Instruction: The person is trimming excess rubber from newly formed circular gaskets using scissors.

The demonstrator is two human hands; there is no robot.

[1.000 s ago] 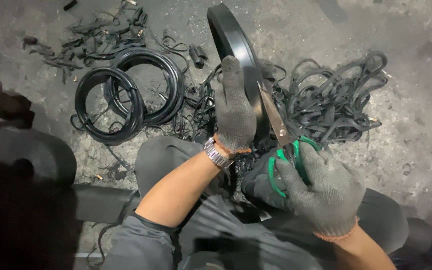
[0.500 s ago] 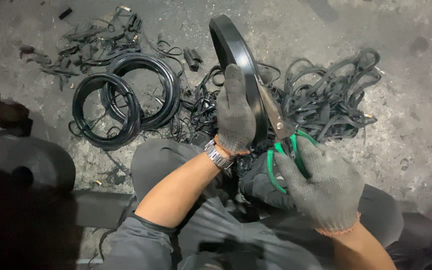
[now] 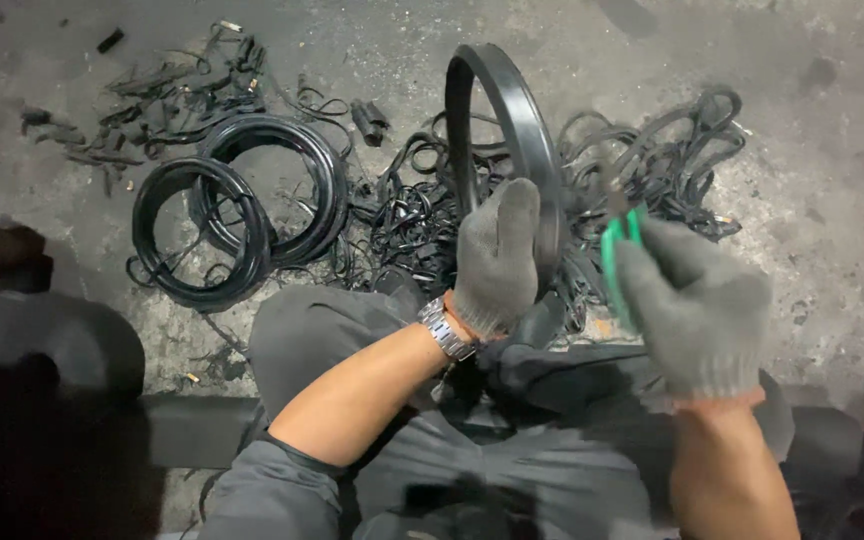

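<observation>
left hand: my left hand, grey glove, fingers curled shut round the ring, thumb side toward me; watch on the wrist.
right hand: my right hand, grey glove, closed on the scissors; only the green handles show, blurred, so I can't tell how the blades stand.
ring: black rubber, stands upright on edge between my knees, top rim well above the glove, lower part hidden behind the left hand and my lap.
scissors: just right of the ring's right edge; touching it or not, can't tell.
edges: ring's rim runs between the two gloves, narrow gap there. My trousers fill the bottom middle of the view.
open room: bare floor to the right and along the top; more bare concrete at the far left past the coils.
coils: two black hoops flat on the floor to the left, overlapping, well apart from both hands.
scraps: tangle of black strips behind and right of the ring, close to it; a second scatter of offcuts top left, near the coils.
dark block: dark object at the left edge, low, beside my left leg; kind not clear.
containers: nothing here holds anything; the strips and coils all lie loose on the floor.
</observation>
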